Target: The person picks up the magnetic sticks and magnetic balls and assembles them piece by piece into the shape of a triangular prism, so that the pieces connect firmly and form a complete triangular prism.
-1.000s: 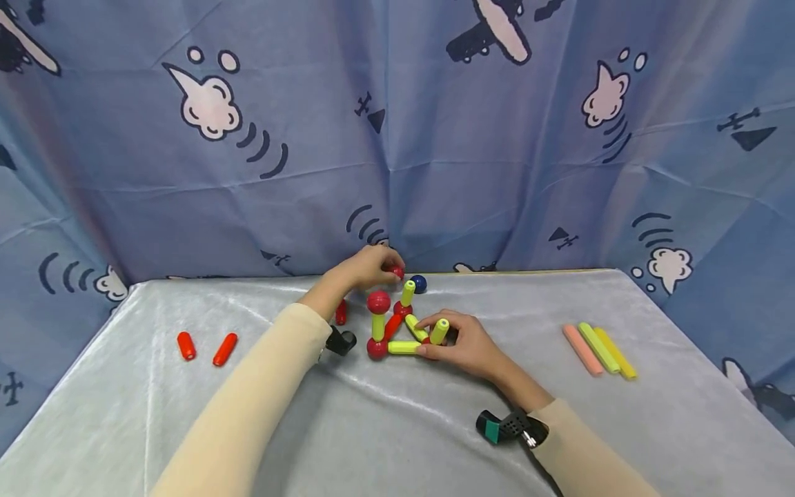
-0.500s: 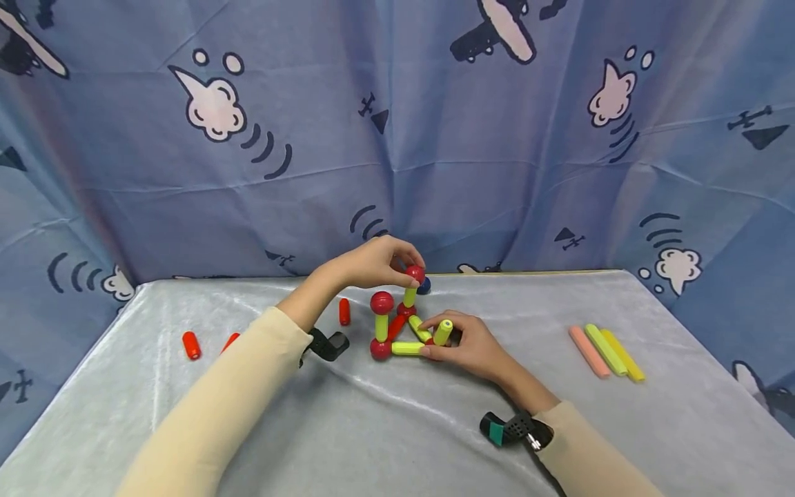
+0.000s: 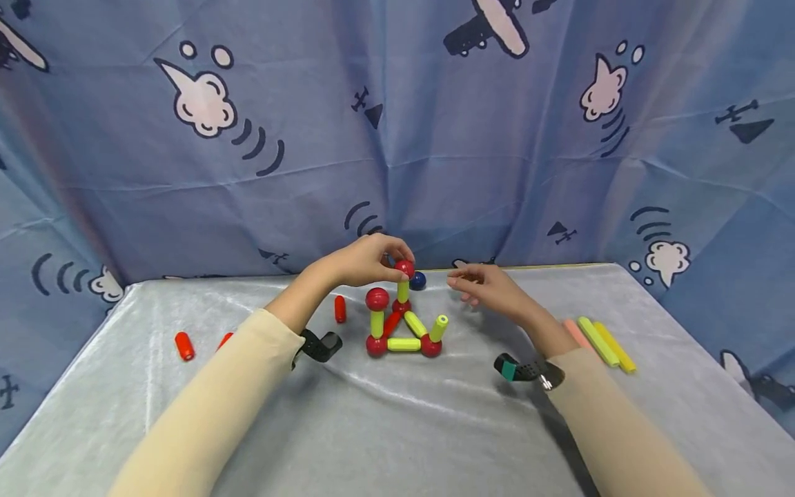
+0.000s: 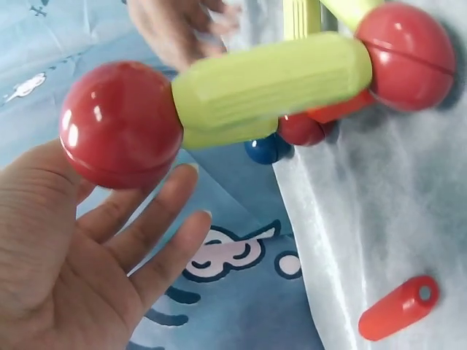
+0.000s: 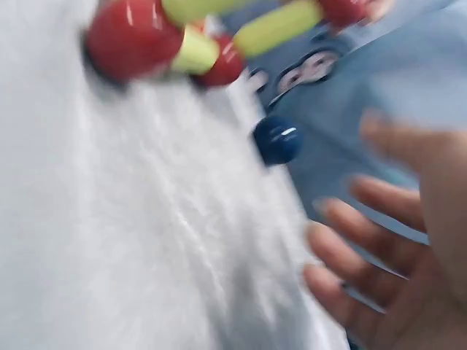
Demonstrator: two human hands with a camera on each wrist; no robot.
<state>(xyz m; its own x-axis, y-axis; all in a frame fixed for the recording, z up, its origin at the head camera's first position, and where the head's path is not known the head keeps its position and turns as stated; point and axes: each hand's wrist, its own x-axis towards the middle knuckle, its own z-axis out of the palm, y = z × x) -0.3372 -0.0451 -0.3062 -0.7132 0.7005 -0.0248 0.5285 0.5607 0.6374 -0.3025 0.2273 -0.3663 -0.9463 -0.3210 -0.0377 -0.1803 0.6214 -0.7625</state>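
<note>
A magnetic stick-and-ball structure stands mid-table: a triangle of red balls joined by two yellow-green rods [image 3: 404, 344] and a red rod [image 3: 391, 323], with an upright yellow-green rod at each corner. My left hand [image 3: 363, 262] pinches a red ball [image 3: 404, 268] on top of the rear upright rod [image 3: 403, 290]. Another red ball [image 3: 377, 299] tops the front-left upright, large in the left wrist view, where it partly hides the fingers. The front-right upright [image 3: 439, 328] has no ball. My right hand [image 3: 491, 286] holds nothing, fingers loosely bent, right of a blue ball [image 3: 418, 281].
Short red rods [image 3: 184, 346] lie at the left, one [image 3: 340, 309] nearer the structure. Pink, green and yellow long rods [image 3: 605, 345] lie at the right, partly behind the right arm. A patterned blue curtain [image 3: 397, 138] hangs behind the table's back edge.
My left hand has brought the red ball over from behind onto the rear upright. My right hand has let go of the front-right corner and moved back and to the right.
</note>
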